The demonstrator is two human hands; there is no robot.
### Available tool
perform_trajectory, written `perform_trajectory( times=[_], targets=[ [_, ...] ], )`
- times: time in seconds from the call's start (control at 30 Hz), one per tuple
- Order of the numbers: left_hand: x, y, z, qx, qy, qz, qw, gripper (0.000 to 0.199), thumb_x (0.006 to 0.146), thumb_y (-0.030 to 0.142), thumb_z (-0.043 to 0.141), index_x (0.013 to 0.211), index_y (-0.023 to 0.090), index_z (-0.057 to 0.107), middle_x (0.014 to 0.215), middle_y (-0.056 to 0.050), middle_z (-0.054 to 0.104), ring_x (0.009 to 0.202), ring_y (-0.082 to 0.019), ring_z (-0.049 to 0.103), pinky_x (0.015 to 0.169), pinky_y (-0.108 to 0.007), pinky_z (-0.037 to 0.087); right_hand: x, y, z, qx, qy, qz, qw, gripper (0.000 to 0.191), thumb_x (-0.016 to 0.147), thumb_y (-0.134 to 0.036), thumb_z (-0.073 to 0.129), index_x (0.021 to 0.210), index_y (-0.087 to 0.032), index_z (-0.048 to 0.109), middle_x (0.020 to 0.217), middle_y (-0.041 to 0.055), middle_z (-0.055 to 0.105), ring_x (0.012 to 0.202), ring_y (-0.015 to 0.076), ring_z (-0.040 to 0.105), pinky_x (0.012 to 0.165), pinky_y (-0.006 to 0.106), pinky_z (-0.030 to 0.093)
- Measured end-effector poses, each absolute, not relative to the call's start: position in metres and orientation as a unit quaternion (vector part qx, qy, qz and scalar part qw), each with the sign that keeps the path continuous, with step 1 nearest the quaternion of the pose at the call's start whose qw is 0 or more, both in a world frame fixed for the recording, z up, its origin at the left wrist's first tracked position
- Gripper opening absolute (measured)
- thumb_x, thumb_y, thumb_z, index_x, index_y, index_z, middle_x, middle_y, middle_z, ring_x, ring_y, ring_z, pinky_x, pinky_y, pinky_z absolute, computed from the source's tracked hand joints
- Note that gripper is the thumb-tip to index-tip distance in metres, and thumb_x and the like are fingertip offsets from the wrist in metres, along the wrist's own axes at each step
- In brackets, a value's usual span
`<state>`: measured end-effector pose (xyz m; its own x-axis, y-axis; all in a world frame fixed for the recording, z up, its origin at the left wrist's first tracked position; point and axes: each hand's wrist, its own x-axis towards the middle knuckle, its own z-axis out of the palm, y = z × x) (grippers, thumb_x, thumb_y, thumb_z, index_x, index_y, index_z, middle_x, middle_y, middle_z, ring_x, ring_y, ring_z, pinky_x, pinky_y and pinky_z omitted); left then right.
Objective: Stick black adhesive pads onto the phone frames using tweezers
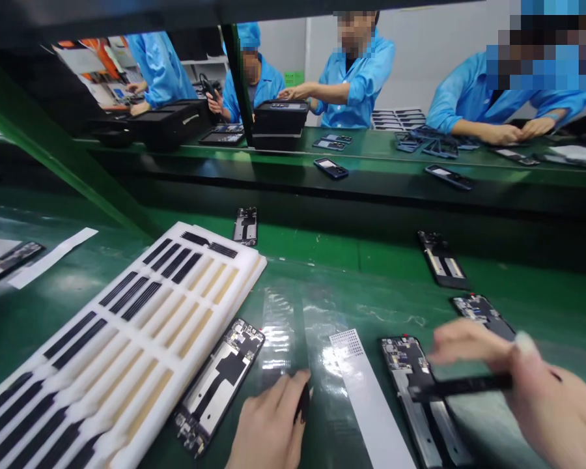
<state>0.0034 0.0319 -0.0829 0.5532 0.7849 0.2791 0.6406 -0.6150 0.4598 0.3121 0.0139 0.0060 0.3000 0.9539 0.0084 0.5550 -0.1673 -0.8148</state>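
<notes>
In the head view, my left hand point(268, 420) rests low on the green bench with its fingers closed. A small black piece point(301, 405) shows at its fingertips; its kind cannot be made out. My right hand point(542, 391), blurred, pinches a dark flat strip point(461, 389) over an opened phone body point(403, 365) with exposed circuitry; the index finger stretches out above the strip. Left of my left hand, another opened phone body point(224, 384) lies against a white foam tray point(176, 312) of black striped strips. Between my hands lies a white perforated strip point(366, 397).
Further phone bodies lie ahead point(245, 226), on the right point(442, 259) and behind my right hand point(478, 311). A green post point(73, 156) slants down at left, beyond a white paper strip point(53, 257). Across a raised ledge point(273, 170), several people in blue work.
</notes>
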Motion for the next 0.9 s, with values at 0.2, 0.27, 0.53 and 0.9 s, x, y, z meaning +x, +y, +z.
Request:
perform_trajectory(
  times=[0.2,0.27,0.53,0.9],
  targets=[
    [0.002,0.031,-0.062,0.905,0.398,0.135,0.069,0.057,0.078,0.001,0.039,0.13,0.019,0.056,0.114,-0.008,0.07,0.075,-0.017,0.073,0.058,-0.027,0.059,0.267,0.098,-0.002,-0.576,-0.485,0.492,0.437,0.069,0.095,-0.073,0.035,0.081,-0.017,0.073,0.059,0.0074,0.067,0.055,0.0186,0.062,0.055,0.03,0.052],
    [-0.005,0.026,-0.062,0.908,0.396,0.13,0.044,0.056,0.079,0.001,0.04,0.129,0.018,0.058,0.12,-0.01,0.069,0.085,-0.018,0.074,0.064,-0.027,0.06,0.261,0.102,-0.017,-0.548,-0.502,0.534,0.402,0.059,0.093,-0.07,0.048,0.085,-0.015,0.07,0.067,0.0077,0.071,0.061,0.0173,0.065,0.06,0.029,0.053],
    [-0.016,0.005,-0.061,0.936,0.348,0.057,0.024,0.057,0.077,0.004,0.042,0.129,0.018,0.062,0.14,-0.014,0.061,0.08,-0.02,0.073,0.06,-0.029,0.061,0.273,0.045,-0.047,-0.587,-0.539,0.513,0.319,0.045,0.091,-0.059,0.06,0.081,-0.017,0.071,0.076,0.0077,0.074,0.069,0.0199,0.071,0.066,0.03,0.06],
    [0.001,-0.012,-0.06,0.882,0.47,0.021,-0.004,0.056,0.084,0.004,0.044,0.136,0.015,0.06,0.146,-0.013,0.056,0.085,-0.021,0.073,0.064,-0.031,0.063,0.249,0.049,-0.021,-0.598,-0.584,0.418,0.356,0.043,0.098,-0.052,0.052,0.077,-0.022,0.072,0.083,0.005,0.076,0.075,0.0192,0.074,0.067,0.026,0.059]
  ],
)
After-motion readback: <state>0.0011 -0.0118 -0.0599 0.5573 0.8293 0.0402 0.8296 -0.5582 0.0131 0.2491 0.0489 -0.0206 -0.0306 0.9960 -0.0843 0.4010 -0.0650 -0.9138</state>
